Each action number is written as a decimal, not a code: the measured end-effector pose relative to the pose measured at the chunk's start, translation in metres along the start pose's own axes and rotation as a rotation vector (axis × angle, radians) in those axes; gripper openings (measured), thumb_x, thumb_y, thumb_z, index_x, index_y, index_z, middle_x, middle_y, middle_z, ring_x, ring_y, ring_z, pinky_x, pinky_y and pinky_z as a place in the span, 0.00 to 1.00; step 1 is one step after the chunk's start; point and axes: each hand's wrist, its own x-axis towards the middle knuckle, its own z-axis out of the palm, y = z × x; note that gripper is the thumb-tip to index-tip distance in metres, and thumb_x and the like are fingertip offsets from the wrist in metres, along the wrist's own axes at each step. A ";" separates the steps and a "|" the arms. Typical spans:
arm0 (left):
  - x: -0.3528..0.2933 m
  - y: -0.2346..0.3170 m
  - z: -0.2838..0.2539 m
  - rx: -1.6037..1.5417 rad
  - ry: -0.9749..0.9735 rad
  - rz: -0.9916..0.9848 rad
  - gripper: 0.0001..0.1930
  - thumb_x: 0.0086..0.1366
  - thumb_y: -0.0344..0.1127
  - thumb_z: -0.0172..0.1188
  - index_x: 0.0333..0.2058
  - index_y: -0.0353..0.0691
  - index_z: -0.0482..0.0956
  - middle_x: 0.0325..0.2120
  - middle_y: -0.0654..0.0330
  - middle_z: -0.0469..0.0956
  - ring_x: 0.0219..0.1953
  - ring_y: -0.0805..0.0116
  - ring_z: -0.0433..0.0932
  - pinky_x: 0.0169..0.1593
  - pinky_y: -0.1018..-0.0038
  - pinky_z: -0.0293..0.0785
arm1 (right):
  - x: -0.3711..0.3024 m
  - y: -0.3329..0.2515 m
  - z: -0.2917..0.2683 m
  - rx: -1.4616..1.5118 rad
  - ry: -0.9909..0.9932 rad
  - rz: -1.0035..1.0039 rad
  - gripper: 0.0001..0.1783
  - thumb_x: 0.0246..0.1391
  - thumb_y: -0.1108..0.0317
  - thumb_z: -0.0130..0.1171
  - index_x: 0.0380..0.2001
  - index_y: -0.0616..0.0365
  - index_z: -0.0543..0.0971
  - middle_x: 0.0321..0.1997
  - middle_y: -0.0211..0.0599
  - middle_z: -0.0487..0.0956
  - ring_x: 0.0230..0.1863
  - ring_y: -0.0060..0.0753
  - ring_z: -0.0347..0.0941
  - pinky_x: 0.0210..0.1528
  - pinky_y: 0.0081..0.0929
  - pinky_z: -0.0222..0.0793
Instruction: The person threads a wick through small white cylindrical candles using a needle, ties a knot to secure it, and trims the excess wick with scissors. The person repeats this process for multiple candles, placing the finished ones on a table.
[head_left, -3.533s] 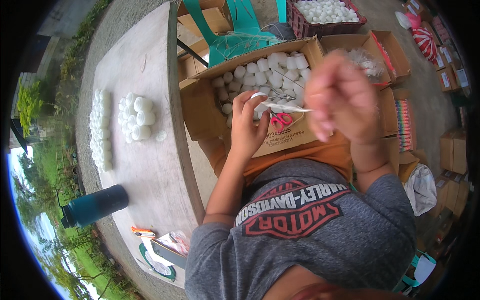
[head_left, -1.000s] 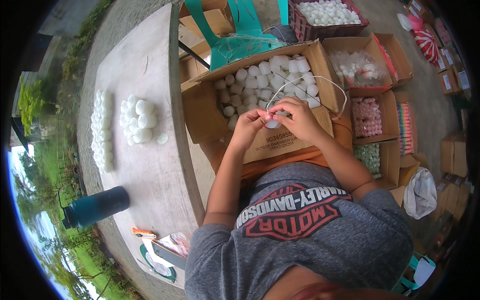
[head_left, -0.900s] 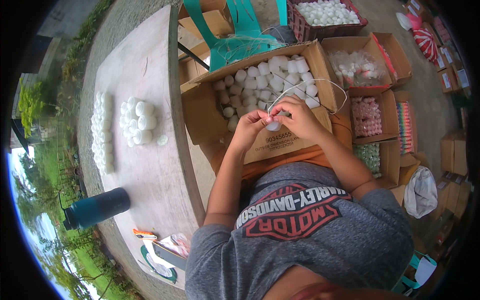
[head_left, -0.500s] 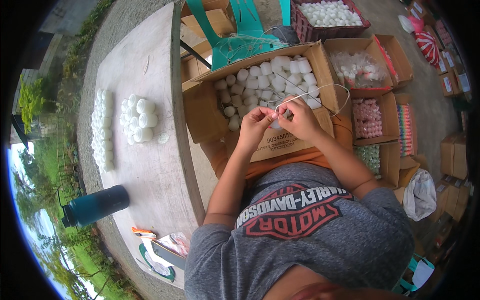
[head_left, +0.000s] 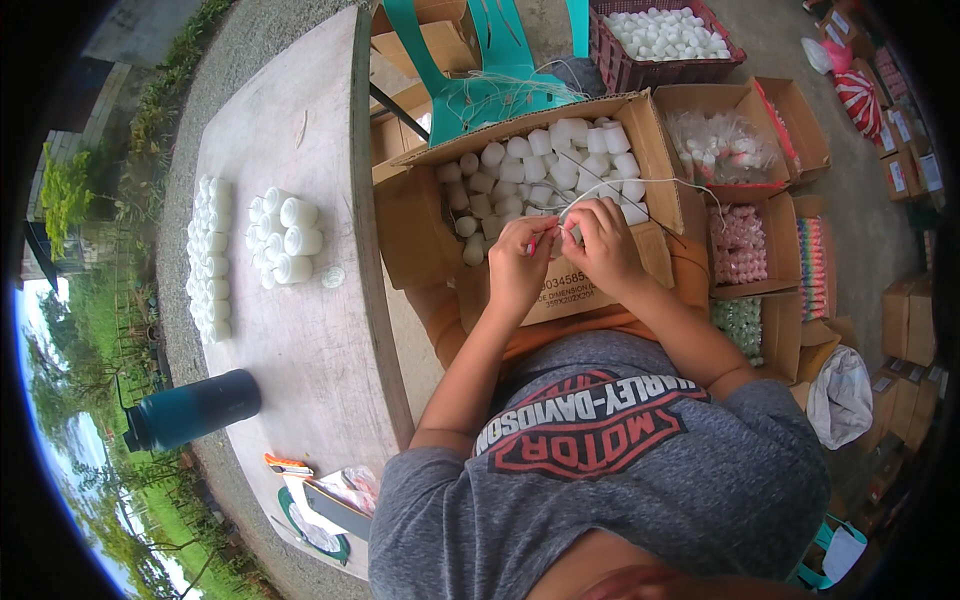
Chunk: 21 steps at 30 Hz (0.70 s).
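Over the near side of an open cardboard box (head_left: 420,235) on my lap, my two hands meet fingertip to fingertip. My left hand (head_left: 522,262) is closed in a pinch, with a tiny red tip showing at its fingers. My right hand (head_left: 608,250) pinches a thin white cord (head_left: 655,181), whose loose length arcs up and off to the right. Something small and whitish sits between the fingertips, mostly hidden. Beneath and beyond the hands, the box holds many white plastic cups (head_left: 540,142) and a few dark thin rods.
Left, a pale table (head_left: 340,370) carries clusters of white cups (head_left: 298,240), a teal bottle (head_left: 195,410) and an orange cutter (head_left: 287,465). A green chair (head_left: 450,105) bearing loose cords stands behind. A crate (head_left: 665,72) and boxes of pink pieces (head_left: 738,243) sit at right.
Both hands remain together at nearly the same spot. The fingers have shifted, a red tip now shows at the left hand, and the cord's loop has opened into a flatter arc.
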 end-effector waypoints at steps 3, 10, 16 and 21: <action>0.000 0.011 -0.003 0.047 -0.029 -0.164 0.06 0.57 0.26 0.61 0.35 0.35 0.80 0.34 0.52 0.80 0.31 0.67 0.80 0.36 0.76 0.75 | 0.002 -0.001 0.000 -0.010 -0.014 -0.014 0.14 0.40 0.75 0.61 0.31 0.57 0.68 0.35 0.36 0.71 0.38 0.41 0.67 0.42 0.35 0.64; 0.000 -0.006 -0.005 -0.062 -0.097 -0.228 0.09 0.62 0.30 0.57 0.40 0.36 0.78 0.34 0.59 0.78 0.36 0.73 0.74 0.40 0.76 0.69 | 0.007 0.000 0.001 0.073 -0.097 0.059 0.13 0.43 0.75 0.59 0.32 0.59 0.68 0.35 0.39 0.71 0.41 0.44 0.67 0.44 0.36 0.65; 0.000 -0.021 -0.009 -1.053 -0.366 -0.983 0.08 0.64 0.36 0.55 0.40 0.45 0.78 0.32 0.72 0.76 0.31 0.82 0.67 0.39 0.84 0.59 | 0.005 0.006 0.002 0.300 -0.212 0.153 0.11 0.46 0.74 0.58 0.33 0.61 0.68 0.35 0.41 0.71 0.42 0.45 0.67 0.44 0.36 0.65; -0.004 -0.030 0.000 -1.102 -0.293 -0.962 0.09 0.63 0.35 0.56 0.40 0.42 0.79 0.35 0.69 0.76 0.31 0.81 0.68 0.40 0.82 0.62 | 0.009 -0.001 -0.004 0.473 -0.190 0.364 0.10 0.49 0.75 0.58 0.34 0.61 0.68 0.32 0.39 0.75 0.36 0.35 0.73 0.39 0.29 0.69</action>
